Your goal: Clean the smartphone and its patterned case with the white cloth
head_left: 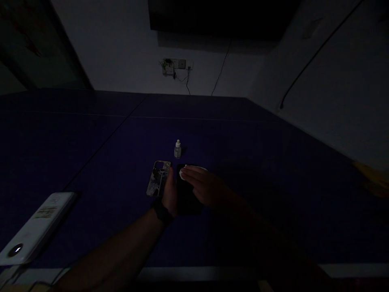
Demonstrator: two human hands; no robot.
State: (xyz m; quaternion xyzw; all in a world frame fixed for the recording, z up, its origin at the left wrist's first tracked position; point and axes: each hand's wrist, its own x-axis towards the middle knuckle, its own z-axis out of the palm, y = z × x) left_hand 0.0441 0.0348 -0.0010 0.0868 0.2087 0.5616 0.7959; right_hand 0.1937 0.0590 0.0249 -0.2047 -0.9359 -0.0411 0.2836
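Right grip: right hand held a white tissue under its extended fingers, against the black smartphone; not clenched.
Left grip: left hand stood on its edge at the smartphone's 9 o'clock side; clenched or released, cannot tell. Dark wristband on the wrist.
Smartphone: lying flat on the dark blue table, beneath the right hand.
Case: patterned phone case lay just beside the left hand, at 10 o'clock.
Bottle: small upright plastic bottle stood near, at the smartphone's 12 o'clock.
Far items: white power bank well apart at 8 o'clock; wall socket panel with hanging cables at 12 o'clock.
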